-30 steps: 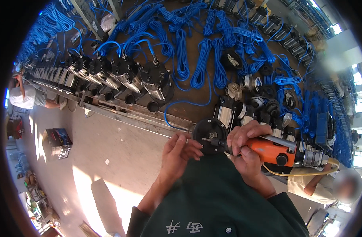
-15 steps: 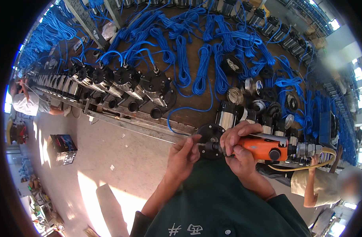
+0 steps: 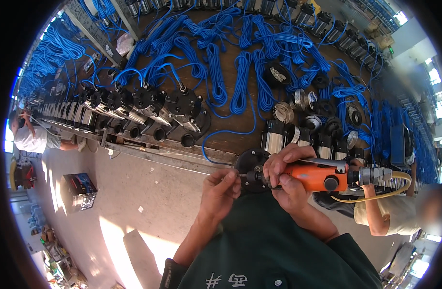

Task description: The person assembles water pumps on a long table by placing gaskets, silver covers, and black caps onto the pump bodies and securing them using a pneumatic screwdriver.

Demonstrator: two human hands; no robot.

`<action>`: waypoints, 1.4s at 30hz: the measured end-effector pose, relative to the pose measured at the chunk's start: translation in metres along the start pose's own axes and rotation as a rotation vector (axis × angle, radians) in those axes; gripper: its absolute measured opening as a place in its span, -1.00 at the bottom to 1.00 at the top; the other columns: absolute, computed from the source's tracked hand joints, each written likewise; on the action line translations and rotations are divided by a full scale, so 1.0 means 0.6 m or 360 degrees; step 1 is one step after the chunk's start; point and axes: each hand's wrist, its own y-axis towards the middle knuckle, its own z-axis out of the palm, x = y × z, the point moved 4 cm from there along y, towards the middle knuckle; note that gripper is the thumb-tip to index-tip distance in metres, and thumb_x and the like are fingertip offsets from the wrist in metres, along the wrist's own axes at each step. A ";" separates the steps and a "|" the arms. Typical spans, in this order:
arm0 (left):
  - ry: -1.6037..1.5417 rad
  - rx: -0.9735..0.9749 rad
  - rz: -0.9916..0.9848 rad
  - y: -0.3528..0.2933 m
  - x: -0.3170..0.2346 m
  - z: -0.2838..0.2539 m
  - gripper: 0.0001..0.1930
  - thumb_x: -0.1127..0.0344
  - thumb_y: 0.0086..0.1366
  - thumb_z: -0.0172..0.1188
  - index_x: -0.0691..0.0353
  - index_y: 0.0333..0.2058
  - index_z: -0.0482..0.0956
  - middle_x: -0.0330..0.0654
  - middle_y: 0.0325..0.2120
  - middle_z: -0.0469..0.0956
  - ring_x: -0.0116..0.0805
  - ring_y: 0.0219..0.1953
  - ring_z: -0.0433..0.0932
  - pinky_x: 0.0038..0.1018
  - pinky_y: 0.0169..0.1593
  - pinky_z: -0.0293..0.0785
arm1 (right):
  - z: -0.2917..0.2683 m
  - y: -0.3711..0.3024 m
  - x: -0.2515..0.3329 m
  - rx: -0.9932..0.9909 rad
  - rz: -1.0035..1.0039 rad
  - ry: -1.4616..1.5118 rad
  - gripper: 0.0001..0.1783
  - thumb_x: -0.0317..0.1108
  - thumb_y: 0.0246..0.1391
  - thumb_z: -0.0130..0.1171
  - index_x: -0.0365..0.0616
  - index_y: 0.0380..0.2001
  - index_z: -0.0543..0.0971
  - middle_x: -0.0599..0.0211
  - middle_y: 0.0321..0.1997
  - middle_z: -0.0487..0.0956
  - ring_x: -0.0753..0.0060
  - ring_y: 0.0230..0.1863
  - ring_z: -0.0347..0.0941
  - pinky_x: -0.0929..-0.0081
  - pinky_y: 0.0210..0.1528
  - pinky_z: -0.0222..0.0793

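Observation:
My right hand (image 3: 289,180) is wrapped round an orange air screwdriver (image 3: 317,176), held level with its black nose toward the left. At that nose, the thumb and fingers of my left hand (image 3: 220,192) are pinched together. A thin metal piece (image 3: 243,175) shows between those fingertips and the nose; I cannot tell whether it is a bit or a screw. Under the tool's tip lies a round black cover (image 3: 252,159) with small screws round its rim, partly hidden by the hands. Just beyond my right hand stand silver-and-black motor cylinders (image 3: 274,137).
Coiled blue cables (image 3: 216,74) cover the brown bench (image 3: 233,137). Pump units (image 3: 185,108) line its front edge at left. Metal rings (image 3: 282,112) lie at right. A yellowish hose (image 3: 406,185) trails from the tool. A box (image 3: 80,191) is on the floor; a person (image 3: 389,212) is at right.
My left fingertips have drawn into a closer pinch at the tool's tip. The tool and both hands sit slightly further left in the view, as does the bench.

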 end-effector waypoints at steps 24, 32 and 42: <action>0.0829 0.0102 0.0627 0.061 -0.005 -0.022 -0.83 0.40 0.26 0.16 0.36 -0.22 0.49 -0.46 -0.62 0.19 -0.68 -0.55 0.11 -0.67 -0.47 0.04 | -0.013 0.007 -0.063 0.0217 0.0069 -0.0374 -0.71 -0.63 -0.04 0.07 -0.27 -0.18 0.36 0.15 -0.32 0.44 0.50 -0.43 0.43 0.59 -0.39 0.43; 0.0976 0.0162 0.0669 0.062 0.001 -0.032 -0.50 0.66 0.03 0.25 0.34 -0.02 0.35 -0.46 -0.60 0.09 -0.67 -0.52 0.09 -0.68 -0.42 0.01 | 0.000 0.003 -0.063 0.0315 0.0067 -0.0463 -0.71 -0.63 -0.06 0.09 -0.30 -0.20 0.40 0.11 -0.31 0.46 0.51 -0.43 0.45 0.61 -0.40 0.45; 0.1024 0.0190 0.0704 0.062 0.006 -0.027 -0.53 0.64 0.05 0.24 0.32 -0.04 0.36 -0.46 -0.60 0.11 -0.66 -0.52 0.10 -0.66 -0.42 0.02 | 0.003 0.011 -0.070 0.0369 0.0128 -0.0743 -0.75 -0.58 -0.06 0.11 -0.26 -0.24 0.39 0.19 -0.38 0.48 0.49 -0.48 0.42 0.52 -0.34 0.44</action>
